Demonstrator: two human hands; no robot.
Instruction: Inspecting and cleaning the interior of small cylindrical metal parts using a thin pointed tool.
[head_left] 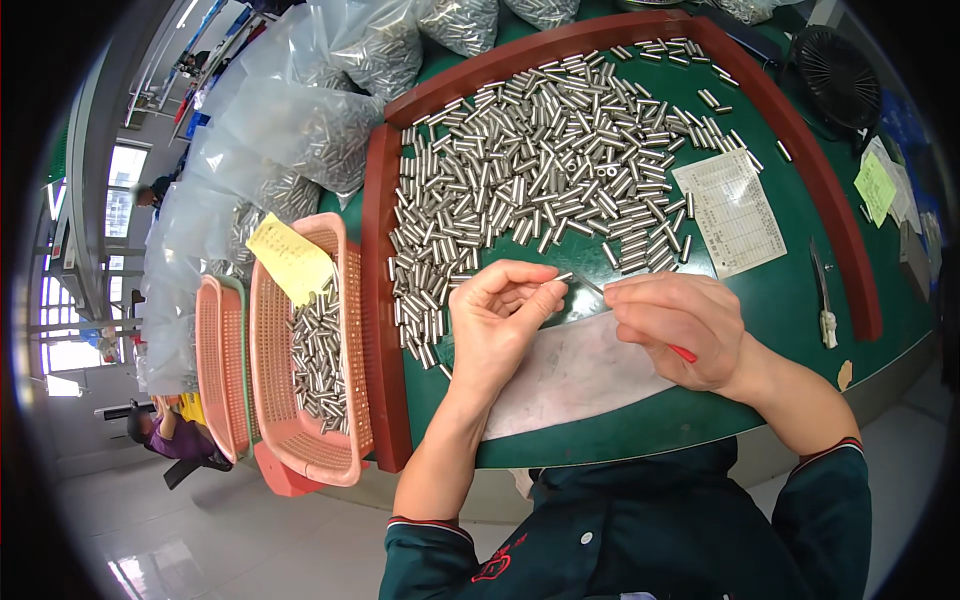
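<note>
Between the thumb and forefinger of my left hand point(500, 318) is a small metal cylinder point(565, 277), its end turned to the right. My right hand point(690, 328) grips a thin metal tool with a red handle point(684, 353); its kind is hard to make out. The tool's tip points left, at or very near the cylinder's end; whether they touch I cannot tell. Just beyond my hands a broad heap of shiny metal cylinders point(530, 150) covers the green table point(790, 300). A whitish cloth point(570, 385) lies beneath my hands.
A dark red wooden border point(384, 300) frames the heap. On its left stand pink plastic baskets point(262, 370), one holding cylinders and a yellow note point(290, 258). Clear bags point(330, 130) of metal parts line the far left. At right are a printed sheet point(735, 215), tweezers point(822, 295) and a black fan point(838, 78).
</note>
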